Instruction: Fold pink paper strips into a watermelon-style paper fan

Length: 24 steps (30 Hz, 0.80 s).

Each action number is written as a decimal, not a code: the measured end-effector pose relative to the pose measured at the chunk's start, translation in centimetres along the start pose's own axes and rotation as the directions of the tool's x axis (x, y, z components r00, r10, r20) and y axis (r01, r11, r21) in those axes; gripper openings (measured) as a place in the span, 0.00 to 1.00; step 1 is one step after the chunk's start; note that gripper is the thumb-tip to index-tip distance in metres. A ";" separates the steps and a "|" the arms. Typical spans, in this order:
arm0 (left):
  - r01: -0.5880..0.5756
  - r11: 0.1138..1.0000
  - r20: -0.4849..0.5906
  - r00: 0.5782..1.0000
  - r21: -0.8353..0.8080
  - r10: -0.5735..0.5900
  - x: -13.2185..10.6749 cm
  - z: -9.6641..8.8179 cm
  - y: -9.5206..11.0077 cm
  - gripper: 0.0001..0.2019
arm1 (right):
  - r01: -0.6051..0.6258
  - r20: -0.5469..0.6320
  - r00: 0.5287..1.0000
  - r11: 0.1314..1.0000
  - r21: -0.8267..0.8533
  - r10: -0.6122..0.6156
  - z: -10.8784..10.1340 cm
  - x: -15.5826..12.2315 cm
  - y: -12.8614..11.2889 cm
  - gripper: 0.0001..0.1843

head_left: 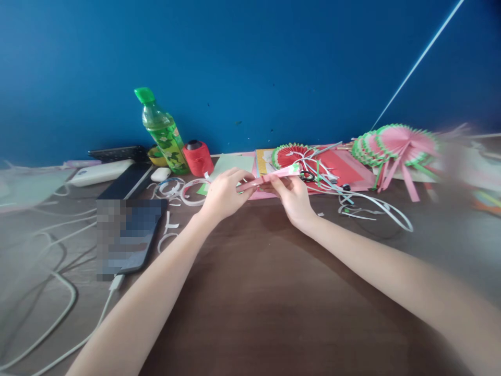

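Both hands meet above the brown table (250,292), holding one folded pink paper fan (270,176) with a green and white edge. My left hand (224,194) pinches the fan's left, narrow end, fingers closed round it. At the other end my right hand (293,197) grips the fan from below, fingers curled. Just behind my right hand lies a pair of black-handled scissors (309,176) among paper strips (352,203).
Opened watermelon-style fans (391,143) and a smaller one (290,153) lie on red and pink paper sheets (344,169) at the back right. A green bottle (162,130), red thread spool (198,156), tape rings (176,188), a phone (131,235) and white cables (62,313) fill the left.
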<state>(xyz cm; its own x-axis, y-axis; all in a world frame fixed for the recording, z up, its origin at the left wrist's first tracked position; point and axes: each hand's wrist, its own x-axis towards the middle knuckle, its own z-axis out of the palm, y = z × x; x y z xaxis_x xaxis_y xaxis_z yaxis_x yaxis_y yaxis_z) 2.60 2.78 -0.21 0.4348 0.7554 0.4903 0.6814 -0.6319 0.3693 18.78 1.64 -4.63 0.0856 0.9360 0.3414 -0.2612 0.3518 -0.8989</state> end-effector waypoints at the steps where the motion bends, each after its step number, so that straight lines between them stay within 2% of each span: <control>1: 0.013 0.999 0.009 1.000 -0.035 -0.013 0.0 0.0 0.0 0.07 | -0.001 -0.002 1.000 1.000 -0.003 0.001 0.0 0.0 0.0 0.13; 7: 0.093 0.970 0.029 0.996 -0.223 -0.088 0.2 0.3 -0.2 0.05 | -0.009 0.011 1.000 1.000 -0.008 0.009 0.0 0.0 -0.1 0.13; 13: 0.283 0.823 0.175 0.959 -0.493 -0.225 0.4 0.8 -1.0 0.06 | -0.024 0.023 0.999 0.999 0.024 0.024 0.1 -0.2 -0.2 0.10; 17: 0.378 0.724 0.324 0.919 -0.577 -0.223 0.3 0.7 -1.6 0.08 | -0.032 0.035 0.999 0.998 0.045 0.031 0.1 -0.2 -0.2 0.10; 21: 0.383 0.677 0.355 0.916 -0.628 -0.189 0.2 0.1 -1.7 0.13 | -0.056 -0.003 0.998 0.997 0.057 0.057 0.0 0.0 -0.1 0.10; 24: 0.405 0.669 0.417 0.896 -0.624 -0.153 0.1 -0.5 -1.8 0.21 | -0.061 -0.016 0.998 0.994 0.095 0.063 0.0 0.1 -0.2 0.09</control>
<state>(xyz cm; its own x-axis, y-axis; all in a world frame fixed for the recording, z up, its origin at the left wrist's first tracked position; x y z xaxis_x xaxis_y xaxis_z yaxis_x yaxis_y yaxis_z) 1.15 3.92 -0.39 0.5310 0.8457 0.0531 0.2647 -0.2251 0.9377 18.87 1.70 -4.47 0.0841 0.9563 0.2799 -0.3557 0.2912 -0.8881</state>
